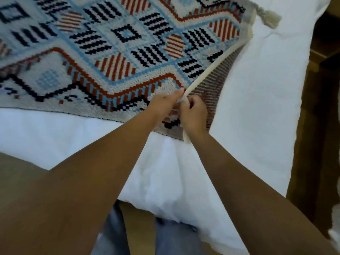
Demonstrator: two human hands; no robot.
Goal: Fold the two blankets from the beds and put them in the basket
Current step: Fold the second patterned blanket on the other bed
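Observation:
A knitted blanket (pixel 114 52) with blue, rust and black geometric patterns lies spread over a white bed (pixel 253 100). Its right edge is turned up, showing the striped underside and a cream border with a tassel (pixel 268 16) at the far corner. My left hand (pixel 163 104) and my right hand (pixel 193 112) meet at the blanket's near right corner. Both pinch the cream edge there, the right hand curled around it and the left with fingers stretched along the fabric. No basket is in view.
The white duvet (pixel 165 172) hangs over the bed's near corner above my jeans (pixel 114 236). A brown wooden floor and dark furniture (pixel 323 89) run along the bed's right side. A tan floor shows at the left.

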